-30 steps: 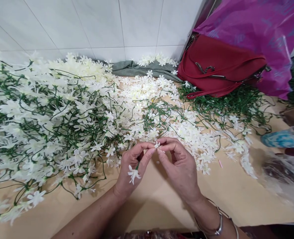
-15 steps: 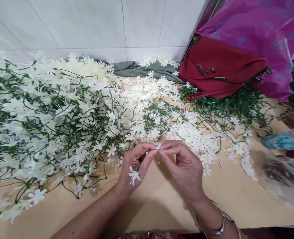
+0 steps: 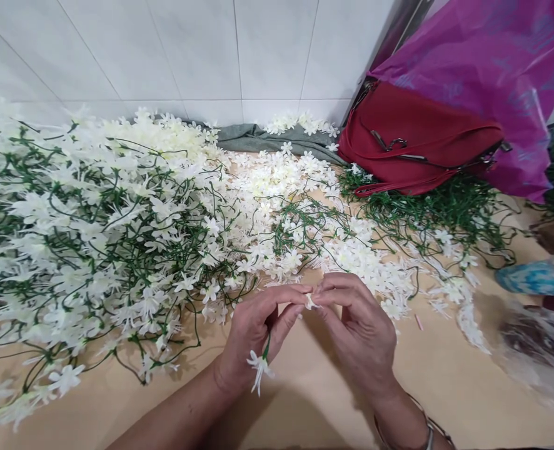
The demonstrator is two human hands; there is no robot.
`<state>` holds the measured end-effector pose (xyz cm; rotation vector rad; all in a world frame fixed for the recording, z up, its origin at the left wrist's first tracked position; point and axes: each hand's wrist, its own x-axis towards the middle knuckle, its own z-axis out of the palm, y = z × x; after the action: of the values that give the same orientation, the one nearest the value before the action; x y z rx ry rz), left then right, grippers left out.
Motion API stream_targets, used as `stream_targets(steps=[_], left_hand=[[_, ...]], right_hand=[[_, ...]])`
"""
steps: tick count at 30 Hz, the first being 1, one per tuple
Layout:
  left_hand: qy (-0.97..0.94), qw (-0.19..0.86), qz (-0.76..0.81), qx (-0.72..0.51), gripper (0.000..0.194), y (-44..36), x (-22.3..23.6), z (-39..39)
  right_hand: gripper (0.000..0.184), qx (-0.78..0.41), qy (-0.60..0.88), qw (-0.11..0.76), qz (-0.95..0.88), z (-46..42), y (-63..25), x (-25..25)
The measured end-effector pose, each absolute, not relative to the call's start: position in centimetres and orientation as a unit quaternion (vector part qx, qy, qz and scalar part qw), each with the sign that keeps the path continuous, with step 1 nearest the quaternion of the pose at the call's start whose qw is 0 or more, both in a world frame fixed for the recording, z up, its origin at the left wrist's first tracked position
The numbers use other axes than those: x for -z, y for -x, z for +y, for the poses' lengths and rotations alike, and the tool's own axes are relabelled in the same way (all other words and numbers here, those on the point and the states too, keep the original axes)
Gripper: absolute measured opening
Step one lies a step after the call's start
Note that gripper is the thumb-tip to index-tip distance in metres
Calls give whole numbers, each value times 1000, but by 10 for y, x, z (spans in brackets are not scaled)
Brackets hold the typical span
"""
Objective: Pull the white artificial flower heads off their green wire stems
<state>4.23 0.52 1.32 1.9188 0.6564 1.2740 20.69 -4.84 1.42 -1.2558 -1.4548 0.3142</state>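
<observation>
Small flower [image 3: 310, 302] at left grip's [image 3: 251, 326] tip

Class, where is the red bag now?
In the head view, the red bag sits at upper right, beyond the right hand, with green stems at its near edge and purple plastic bag behind.

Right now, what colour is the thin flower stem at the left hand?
The thin stem is green, clearest in the head view.

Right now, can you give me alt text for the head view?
The left hand and right hand pinch a small white piece; a stemmed white flower hangs from the left hand. Green-stemmed white flowers are heaped leftward; a red bag sits back right.
</observation>
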Motion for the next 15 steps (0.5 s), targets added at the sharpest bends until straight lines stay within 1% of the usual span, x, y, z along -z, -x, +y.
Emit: stream_targets(steps=[7, 12, 15], left_hand=[[-735, 369, 302, -482, 10, -42, -13, 3], [-734, 368, 283, -496, 9, -43, -15, 6], [-746, 352, 275, -494, 10, -43, -18, 9]], right_hand=[[21, -169, 532, 572, -601, -49, -206, -13], [16, -227, 536, 595, -555, -50, -204, -12], [17, -250, 521, 612, -540, -50, -201, -12]])
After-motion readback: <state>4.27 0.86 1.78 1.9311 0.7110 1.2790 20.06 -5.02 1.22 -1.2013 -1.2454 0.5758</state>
